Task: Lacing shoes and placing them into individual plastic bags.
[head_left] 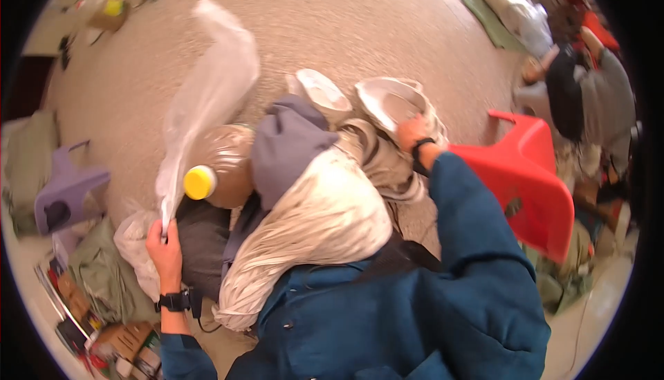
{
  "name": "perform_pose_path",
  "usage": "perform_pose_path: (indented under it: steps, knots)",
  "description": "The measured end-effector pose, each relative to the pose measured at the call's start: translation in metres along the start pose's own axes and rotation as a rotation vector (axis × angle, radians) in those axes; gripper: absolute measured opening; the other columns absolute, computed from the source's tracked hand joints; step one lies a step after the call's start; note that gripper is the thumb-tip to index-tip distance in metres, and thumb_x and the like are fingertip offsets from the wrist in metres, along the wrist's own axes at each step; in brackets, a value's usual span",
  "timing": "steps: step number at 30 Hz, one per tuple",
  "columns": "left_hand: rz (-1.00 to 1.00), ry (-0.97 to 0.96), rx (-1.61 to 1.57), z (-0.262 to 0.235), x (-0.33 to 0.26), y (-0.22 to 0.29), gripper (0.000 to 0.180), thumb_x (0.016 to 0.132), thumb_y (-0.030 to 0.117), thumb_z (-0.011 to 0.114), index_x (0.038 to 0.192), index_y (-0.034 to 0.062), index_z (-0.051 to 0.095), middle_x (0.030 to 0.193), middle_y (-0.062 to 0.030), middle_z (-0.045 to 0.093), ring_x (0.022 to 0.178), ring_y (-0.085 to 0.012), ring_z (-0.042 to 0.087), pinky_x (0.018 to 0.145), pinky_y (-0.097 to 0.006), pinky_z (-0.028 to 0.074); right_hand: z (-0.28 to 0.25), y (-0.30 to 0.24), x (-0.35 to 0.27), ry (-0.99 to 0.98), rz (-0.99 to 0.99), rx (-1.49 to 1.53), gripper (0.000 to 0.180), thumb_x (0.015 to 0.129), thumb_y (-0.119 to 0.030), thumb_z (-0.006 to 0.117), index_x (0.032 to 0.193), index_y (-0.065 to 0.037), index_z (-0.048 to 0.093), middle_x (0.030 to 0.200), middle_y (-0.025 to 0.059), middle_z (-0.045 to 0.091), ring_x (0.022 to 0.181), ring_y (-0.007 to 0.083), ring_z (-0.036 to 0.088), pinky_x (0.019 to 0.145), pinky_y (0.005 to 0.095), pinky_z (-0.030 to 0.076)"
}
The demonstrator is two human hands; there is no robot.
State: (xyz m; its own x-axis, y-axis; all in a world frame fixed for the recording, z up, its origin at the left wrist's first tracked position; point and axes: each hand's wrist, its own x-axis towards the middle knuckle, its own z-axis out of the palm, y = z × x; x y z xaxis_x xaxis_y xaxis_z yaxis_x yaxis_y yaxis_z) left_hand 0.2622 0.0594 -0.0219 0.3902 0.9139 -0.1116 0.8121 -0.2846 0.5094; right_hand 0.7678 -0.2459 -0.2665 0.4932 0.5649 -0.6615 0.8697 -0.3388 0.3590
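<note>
A bundle of pale strands (pixel 332 204) lies across the lap, best kept from sliding as the arms work around it. The left hand (pixel 164 247) pinches the gathered near end of a long, clear plastic sleeve (pixel 214 69); a firm pinch, with slack drawn in gently, should spare the thin film. Well apart from it, the right hand (pixel 413 133) is at the rim of a white, open container (pixel 369 89); whether its fingers grip anything, I cannot tell. The yellow-capped jug (pixel 232 146) and grey-purple cloth (pixel 287 146) stand between the hands, likely to snag the sleeve. Beyond, a red stool (pixel 536 165) crowds the right arm; a purple stool (pixel 69 183) sits left, another person (pixel 607 103) farther right.
</note>
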Motion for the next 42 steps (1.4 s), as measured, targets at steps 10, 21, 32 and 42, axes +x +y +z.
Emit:
perform_pose_path:
  steps: [10, 21, 32, 42]
  knots:
    - [-0.159, 0.020, -1.131, -0.023, 0.071, 0.053, 0.045, 0.093, 0.005, 0.054, 0.138, 0.0015, 0.047, 0.075, -0.0030, 0.061, 0.056, -0.0067, 0.052, 0.051, -0.023, 0.051, -0.250, 0.090, -0.125, 0.232, -0.251, 1.513, 0.052, 0.078, -0.018, 0.075, 0.125, 0.001, 0.062, 0.110, 0.0102, 0.070, 0.096, 0.0202, 0.067, 0.086, 0.0356, 0.052]
    - [-0.003, 0.139, -0.941, -0.023, 0.085, 0.014, 0.050, 0.099, 0.016, 0.043, 0.146, -0.0013, 0.039, 0.113, -0.0093, 0.066, 0.048, -0.0048, 0.043, 0.043, -0.021, 0.046, -0.445, -0.120, -0.096, -0.722, -1.036, 1.447, 0.059, 0.088, -0.012, 0.072, 0.138, 0.006, 0.048, 0.127, 0.0131, 0.063, 0.114, 0.0175, 0.062, 0.100, 0.0309, 0.048]
    - [-0.042, 0.098, -1.157, -0.017, 0.076, 0.008, 0.044, 0.100, 0.013, 0.048, 0.143, 0.0015, 0.046, 0.087, -0.0022, 0.062, 0.055, -0.0041, 0.045, 0.050, -0.021, 0.041, -0.501, -0.239, 0.038, -0.727, -0.782, 1.488, 0.036, 0.096, -0.022, 0.060, 0.122, 0.003, 0.061, 0.119, 0.0146, 0.067, 0.099, 0.0187, 0.069, 0.087, 0.0337, 0.056]
    - [0.093, -0.096, -1.306, -0.011, 0.085, 0.031, 0.060, 0.103, 0.024, 0.044, 0.153, 0.0021, 0.020, 0.147, -0.0294, 0.040, 0.052, -0.0036, 0.043, 0.053, -0.023, 0.051, -0.365, -0.396, 0.156, 0.226, -1.451, 1.064, 0.053, 0.082, -0.019, 0.072, 0.130, -0.003, 0.058, 0.123, 0.0150, 0.066, 0.115, 0.0243, 0.061, 0.097, 0.0388, 0.046]
